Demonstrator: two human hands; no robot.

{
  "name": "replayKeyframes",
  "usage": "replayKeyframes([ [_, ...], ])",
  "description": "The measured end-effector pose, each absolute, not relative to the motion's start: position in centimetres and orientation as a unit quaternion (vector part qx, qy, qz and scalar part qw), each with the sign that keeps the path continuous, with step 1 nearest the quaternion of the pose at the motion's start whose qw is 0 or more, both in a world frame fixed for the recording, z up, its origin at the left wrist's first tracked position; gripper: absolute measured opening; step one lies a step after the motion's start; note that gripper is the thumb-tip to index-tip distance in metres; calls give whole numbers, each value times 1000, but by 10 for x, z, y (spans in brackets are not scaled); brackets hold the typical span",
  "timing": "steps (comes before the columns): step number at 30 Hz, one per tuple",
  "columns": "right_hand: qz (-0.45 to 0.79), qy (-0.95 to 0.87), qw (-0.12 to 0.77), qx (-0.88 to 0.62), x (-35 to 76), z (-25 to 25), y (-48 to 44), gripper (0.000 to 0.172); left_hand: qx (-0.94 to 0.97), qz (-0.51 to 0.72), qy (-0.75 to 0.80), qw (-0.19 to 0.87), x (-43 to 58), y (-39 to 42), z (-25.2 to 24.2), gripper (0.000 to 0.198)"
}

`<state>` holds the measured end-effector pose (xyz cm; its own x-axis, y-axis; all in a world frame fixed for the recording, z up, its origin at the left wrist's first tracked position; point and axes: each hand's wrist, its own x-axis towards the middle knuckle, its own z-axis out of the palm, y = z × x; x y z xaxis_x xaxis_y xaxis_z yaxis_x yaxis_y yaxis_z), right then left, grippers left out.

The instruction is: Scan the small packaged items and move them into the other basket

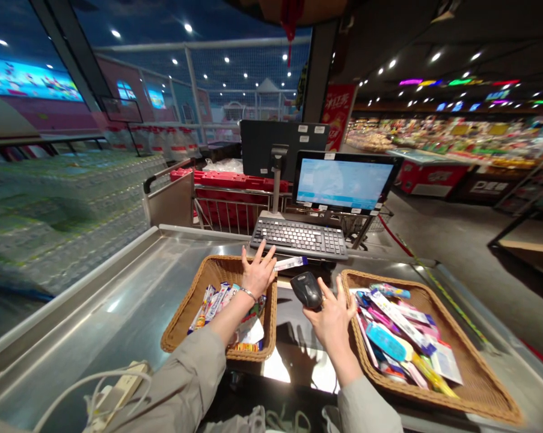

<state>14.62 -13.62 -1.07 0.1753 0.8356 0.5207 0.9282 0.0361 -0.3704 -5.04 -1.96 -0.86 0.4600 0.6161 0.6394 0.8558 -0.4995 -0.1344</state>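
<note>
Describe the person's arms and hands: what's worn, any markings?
The left hand and right hand are bare, without gloves. The left sleeve and right sleeve are loose, plain and grey-beige, ending partway up the forearms. A thin metal bracelet circles the left wrist.

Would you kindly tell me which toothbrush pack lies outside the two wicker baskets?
The white-and-blue pack on the steel counter, beside the left hand; the others lie in both baskets.

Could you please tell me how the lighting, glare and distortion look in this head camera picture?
In the head view, ceiling lights leave glare on the steel counter, the wide view bows the counter's edges, the stacked bottles at left look smeared, and the right hand casts soft shadows below it.
</note>
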Motion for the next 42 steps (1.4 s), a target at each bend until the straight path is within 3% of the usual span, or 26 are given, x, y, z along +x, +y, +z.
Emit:
replayKeyframes([
  [42,-147,-503,335,-783,212,-14,-174,18,-878,-297,-331,180,44,-15,-1,30],
])
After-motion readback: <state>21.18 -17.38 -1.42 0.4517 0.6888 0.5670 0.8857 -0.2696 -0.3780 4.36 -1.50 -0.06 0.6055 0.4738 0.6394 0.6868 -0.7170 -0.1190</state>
